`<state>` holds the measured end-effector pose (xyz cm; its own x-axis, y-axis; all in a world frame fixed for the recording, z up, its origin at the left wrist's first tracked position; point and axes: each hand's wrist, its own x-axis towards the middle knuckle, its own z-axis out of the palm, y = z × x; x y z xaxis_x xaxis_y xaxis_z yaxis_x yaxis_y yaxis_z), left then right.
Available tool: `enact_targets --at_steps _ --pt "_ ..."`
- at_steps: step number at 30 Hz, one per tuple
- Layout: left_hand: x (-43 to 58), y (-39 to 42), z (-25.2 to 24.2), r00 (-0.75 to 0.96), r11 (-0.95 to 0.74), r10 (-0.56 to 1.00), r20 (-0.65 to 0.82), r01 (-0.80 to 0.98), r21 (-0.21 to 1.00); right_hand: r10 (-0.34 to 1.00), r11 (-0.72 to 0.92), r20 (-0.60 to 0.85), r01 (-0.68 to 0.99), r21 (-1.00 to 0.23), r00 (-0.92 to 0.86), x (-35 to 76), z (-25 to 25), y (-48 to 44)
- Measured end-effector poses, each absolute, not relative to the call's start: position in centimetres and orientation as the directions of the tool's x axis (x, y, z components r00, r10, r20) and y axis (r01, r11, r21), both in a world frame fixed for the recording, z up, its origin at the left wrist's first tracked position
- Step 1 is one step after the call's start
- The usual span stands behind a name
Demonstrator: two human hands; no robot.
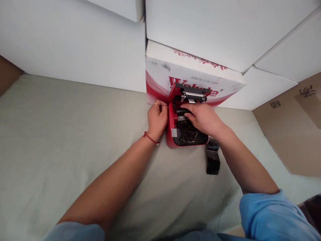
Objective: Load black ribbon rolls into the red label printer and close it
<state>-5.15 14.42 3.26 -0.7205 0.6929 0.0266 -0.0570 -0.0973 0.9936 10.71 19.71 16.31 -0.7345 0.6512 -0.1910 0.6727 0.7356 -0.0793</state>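
Note:
A small red device with its lid swung up sits on a pale green cloth. Its open inside is black and holds dark wrapped parts. My left hand grips the device's left edge with curled fingers; a red string is on that wrist. My right hand reaches into the open compartment, fingers bent and pressing on a black part near the hinge. What the fingertips hold is hidden.
A black wrapped block lies on the cloth just right of the device, under my right forearm. A red-and-white printed box stands right behind the device among white boxes. Brown cardboard lies at the right.

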Motion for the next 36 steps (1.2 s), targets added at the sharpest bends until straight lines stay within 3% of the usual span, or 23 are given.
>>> enact_targets --at_steps 3,6,9,12,14,19,24,27,31,33,36 --pt "-5.1 14.4 3.2 -0.720 -0.090 0.693 0.036 -0.037 0.995 0.672 0.726 -0.176 0.687 -0.037 -0.719 10.5 15.7 19.9" --pt "-5.1 14.3 3.3 -0.721 -0.083 0.691 0.045 -0.018 0.996 0.637 0.753 -0.163 0.653 -0.076 -0.754 10.4 15.3 20.1" --pt "-5.0 14.1 3.6 -0.724 -0.082 0.689 0.033 -0.033 0.996 0.595 0.769 -0.094 0.599 -0.223 -0.799 11.4 15.6 19.9" --pt "-4.8 14.0 3.8 -0.715 -0.098 0.698 0.026 -0.060 0.993 0.550 0.769 0.073 0.470 -0.432 -0.832 13.7 16.3 18.6" --pt "-4.7 13.9 3.8 -0.713 -0.106 0.701 0.031 -0.060 0.993 0.500 0.794 0.187 0.361 -0.490 -0.846 15.8 16.5 17.1" --pt "-4.7 13.6 3.8 -0.770 -0.113 0.629 0.111 0.051 0.992 0.345 0.906 0.280 0.240 -0.348 -0.896 20.5 13.9 13.6" --pt "-4.5 12.7 7.0 -0.775 -0.249 0.455 0.438 0.362 0.898 0.293 0.950 0.400 0.217 -0.224 -0.868 21.6 10.1 12.8" --pt "-3.6 10.5 10.4 -0.603 -0.327 0.504 0.619 0.529 0.783 0.282 0.949 0.415 0.188 -0.254 -0.865 21.5 9.7 13.1" --pt "-1.9 6.2 12.5 -0.138 -0.432 0.663 0.736 0.732 0.526 0.316 0.905 0.469 0.113 -0.410 -0.825 21.5 10.9 13.6" --pt "-1.3 4.5 11.8 0.047 -0.459 0.668 0.743 0.812 0.361 0.459 0.827 0.514 0.136 -0.546 -0.725 21.2 11.5 14.3" --pt "-0.7 3.7 9.8 0.146 -0.463 0.648 0.747 0.855 0.234 0.734 0.649 0.524 0.220 -0.728 -0.431 20.1 11.6 16.6"
